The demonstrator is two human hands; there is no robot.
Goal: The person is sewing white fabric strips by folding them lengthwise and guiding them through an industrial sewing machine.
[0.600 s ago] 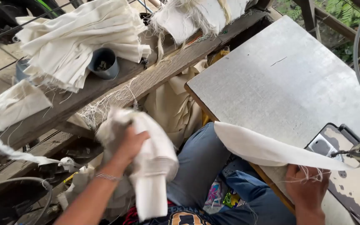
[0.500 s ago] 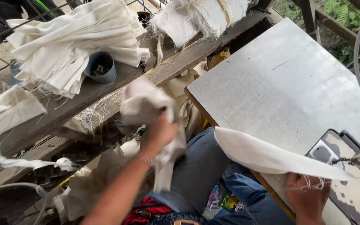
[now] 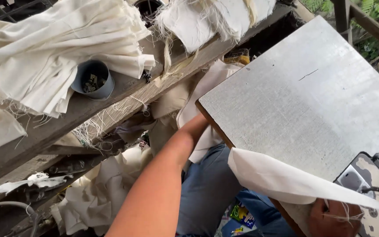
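Far left: a stack of cream woven cloth pieces with frayed edges [image 3: 44, 52] lies on a weathered wooden beam [image 3: 66, 118] that runs diagonally from lower left to upper right. A small grey cylindrical cup holding dark bits [image 3: 92, 79] sits on the beam, tucked against the lower edge of the stack. Further along the beam, a second bundle of cream cloth with loose threads [image 3: 207, 19] hangs over its upper end.

Below the beam: crumpled cream cloth scraps [image 3: 106, 188] lie in a heap near the floor.

Centre: the left forearm rises from the lower edge of the view toward the near left corner of the grey metal-topped counter [image 3: 303, 96]. The left hand [image 3: 197, 124] goes behind the counter edge among hanging cream cloth; fingers hidden, so cannot tell whether they are apart or clamped on anything.

Right: a long white cloth strip [image 3: 286, 177] drapes over the near edge of the counter, running to the sewing machine base plate [image 3: 365, 180] at the lower right corner. The right hand [image 3: 334, 217] lies under the strip at the near edge, touching it; only partly visible, grip not discernible.
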